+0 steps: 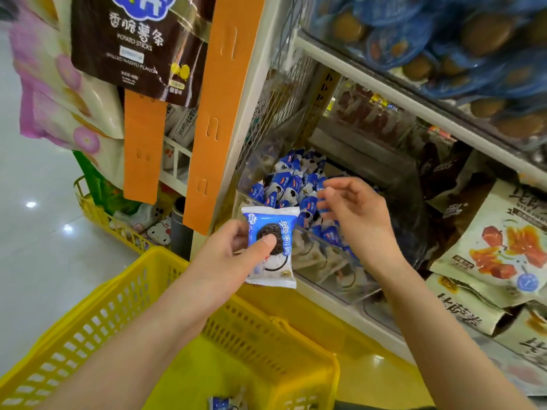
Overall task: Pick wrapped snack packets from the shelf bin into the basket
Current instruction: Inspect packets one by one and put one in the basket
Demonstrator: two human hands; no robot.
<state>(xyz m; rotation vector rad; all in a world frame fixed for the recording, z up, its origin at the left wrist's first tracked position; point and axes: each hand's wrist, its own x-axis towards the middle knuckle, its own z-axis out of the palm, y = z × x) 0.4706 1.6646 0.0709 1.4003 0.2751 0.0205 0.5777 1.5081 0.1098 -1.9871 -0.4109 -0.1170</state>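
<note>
My left hand point(236, 253) pinches a blue and white cookie packet point(273, 247), thumb on its front, just in front of the shelf bin. That clear plastic bin point(334, 279) holds several more blue packets point(293, 184). My right hand point(352, 214) hovers over the pile with its fingers loosely spread and nothing in them. Below my arms stands the yellow basket point(97, 315); one blue packet point(226, 402) lies on its floor at the frame's bottom edge.
Two orange cardboard strips point(225, 113) hang left of the bin beside a brown potato-stick bag point(139, 45). Beige jerky bags point(500, 241) lie right of the bin. A second yellow basket point(97, 214) sits on the floor farther left. Blue tubs point(444, 39) fill the upper shelf.
</note>
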